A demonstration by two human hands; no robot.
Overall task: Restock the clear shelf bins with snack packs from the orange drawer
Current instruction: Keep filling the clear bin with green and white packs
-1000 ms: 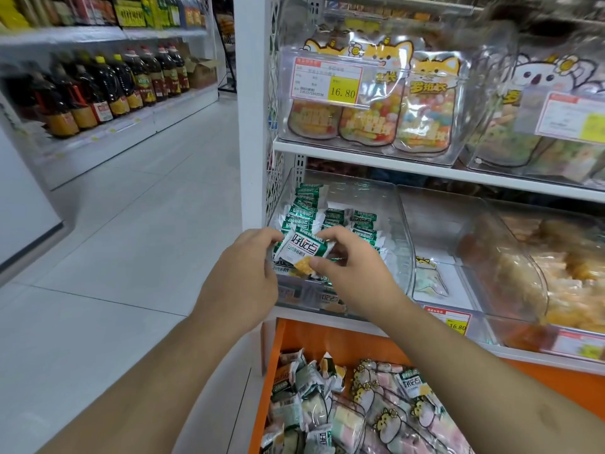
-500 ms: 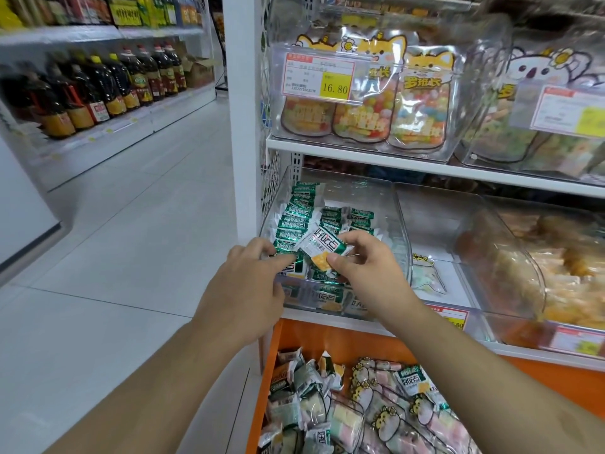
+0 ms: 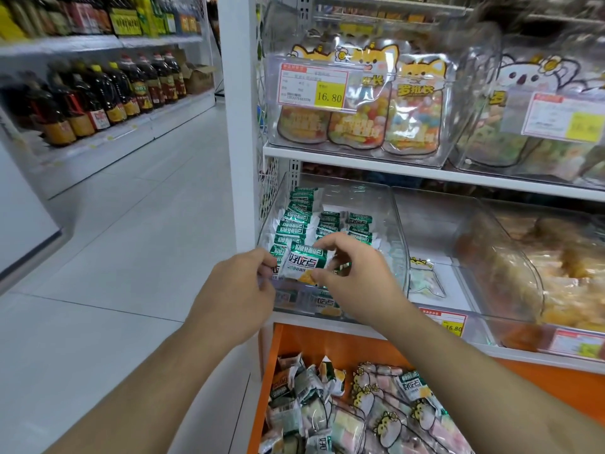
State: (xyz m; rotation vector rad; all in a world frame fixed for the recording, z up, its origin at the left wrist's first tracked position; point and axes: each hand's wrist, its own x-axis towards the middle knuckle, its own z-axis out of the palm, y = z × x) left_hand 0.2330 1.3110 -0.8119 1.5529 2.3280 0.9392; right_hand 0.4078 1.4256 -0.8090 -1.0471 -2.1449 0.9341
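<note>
- Both hands pinch one green pack (image 3: pixel 302 264) at the front of the left bin (image 3: pixel 397 224): left hand (image 3: pixel 240 286) at its left edge, right hand (image 3: pixel 355 276) at its right.
- The bin already holds rows of like packs (tidy toward the back, front rows partly hidden), so restocking looks well under way.
- The orange drawer (image 3: pixel 327 348) below is open and full of mixed packs; the middle bin (image 3: pixel 435 231) is almost bare, so much seems left.

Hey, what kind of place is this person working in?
Most likely a grocery store aisle: price tags on clear snack bins, and shelves of bottles across the floor.
</note>
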